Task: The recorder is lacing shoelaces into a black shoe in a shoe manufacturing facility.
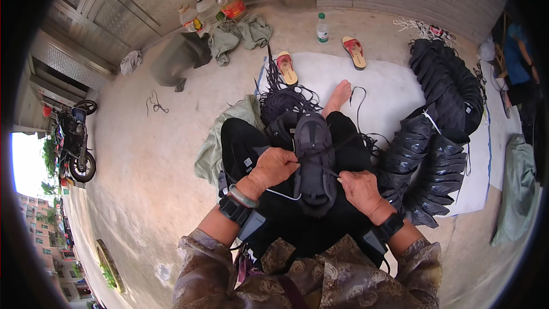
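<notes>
Head view, looking down at a seated person's lap. Dark shoe upper point(314, 163) lies lengthwise on the lap, toe end pointing away from the body, between both hands. Left hand point(273, 167) rests on the upper's left edge, fingers curled and pinching a dark lace point(329, 170) at mid-length. Right hand point(359, 187) sits at the upper's right edge, fingertips pinched on the same lace; lace runs across the upper btwn. the two hands. Each wrist carries a black strap w/ a small box; left wrist also has a green bangle point(243, 196). Bundle of loose dark laces point(284, 100) lies just beyond the knees, next to a bare foot point(338, 96). Stack of more dark uppers point(434, 149) stands to the right, on a white sheet point(389, 88). Two red sandals point(355, 51) and a green-capped bottle point(322, 27) lie farther off; motorbike point(74, 143) parked at far left.
</notes>
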Available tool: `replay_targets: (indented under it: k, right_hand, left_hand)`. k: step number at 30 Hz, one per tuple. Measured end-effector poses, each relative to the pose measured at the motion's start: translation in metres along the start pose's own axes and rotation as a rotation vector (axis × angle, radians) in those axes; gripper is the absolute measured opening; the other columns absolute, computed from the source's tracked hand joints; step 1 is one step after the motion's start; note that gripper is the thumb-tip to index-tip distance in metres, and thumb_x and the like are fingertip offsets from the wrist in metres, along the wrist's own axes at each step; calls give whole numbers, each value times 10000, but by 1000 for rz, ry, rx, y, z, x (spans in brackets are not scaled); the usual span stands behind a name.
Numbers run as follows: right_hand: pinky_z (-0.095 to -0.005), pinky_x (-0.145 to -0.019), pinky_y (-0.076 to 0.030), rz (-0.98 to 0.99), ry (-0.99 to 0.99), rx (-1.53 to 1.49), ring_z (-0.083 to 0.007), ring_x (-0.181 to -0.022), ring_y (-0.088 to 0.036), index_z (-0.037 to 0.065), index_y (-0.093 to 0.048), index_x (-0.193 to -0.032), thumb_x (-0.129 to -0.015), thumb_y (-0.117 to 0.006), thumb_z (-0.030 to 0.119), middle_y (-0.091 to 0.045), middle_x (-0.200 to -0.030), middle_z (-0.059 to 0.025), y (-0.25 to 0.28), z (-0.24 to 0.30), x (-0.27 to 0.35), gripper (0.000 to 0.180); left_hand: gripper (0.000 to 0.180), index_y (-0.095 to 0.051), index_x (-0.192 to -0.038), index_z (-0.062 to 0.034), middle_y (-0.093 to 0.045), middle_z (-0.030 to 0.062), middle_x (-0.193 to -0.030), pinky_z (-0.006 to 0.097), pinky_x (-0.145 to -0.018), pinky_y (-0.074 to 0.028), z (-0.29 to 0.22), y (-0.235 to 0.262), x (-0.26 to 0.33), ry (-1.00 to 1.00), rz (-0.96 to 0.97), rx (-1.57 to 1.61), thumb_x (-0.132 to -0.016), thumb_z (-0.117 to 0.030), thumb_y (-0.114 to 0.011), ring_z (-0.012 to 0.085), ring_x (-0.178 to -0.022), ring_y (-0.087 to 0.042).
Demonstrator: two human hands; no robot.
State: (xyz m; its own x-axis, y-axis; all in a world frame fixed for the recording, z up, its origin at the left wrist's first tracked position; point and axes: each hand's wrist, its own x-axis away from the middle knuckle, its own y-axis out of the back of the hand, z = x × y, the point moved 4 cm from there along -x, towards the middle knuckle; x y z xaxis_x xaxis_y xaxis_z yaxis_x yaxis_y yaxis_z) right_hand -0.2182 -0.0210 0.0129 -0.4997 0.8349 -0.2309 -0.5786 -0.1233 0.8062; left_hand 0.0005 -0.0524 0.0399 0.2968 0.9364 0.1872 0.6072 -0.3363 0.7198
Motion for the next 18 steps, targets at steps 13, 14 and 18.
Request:
replay_targets:
  k: [13,14,18]
  right_hand:
    - [-340,-539,-375,-44,69,246,-221,-523,-525,56,-545,-773,-716,-605,76,-495,-553,-46,64,-5,48,85]
    - [-351,-542,-378,-52,37,258,-232,-527,-522,49,-551,-788,-711,-597,59,-495,-554,-56,72,-15,64,90]
    - [-388,-525,-377,-21,-109,310,-283,-532,-519,36,-564,-778,-711,-568,51,-514,-572,-98,91,-50,132,69]
  left_hand:
    - [95,-563,-739,-38,-462,8,-1095,226,-783,-387,26,-22,-15,68,10,855,-799,-80,-623,63,-869,-456]
    - [81,-557,-775,-42,-432,8,-1126,226,-794,-386,32,-28,-14,48,-16,781,-765,-42,-638,69,-886,-458]
    - [308,-532,-887,-85,-380,17,-1175,243,-789,-390,35,-37,-14,-43,-113,451,-641,29,-677,122,-934,-468]
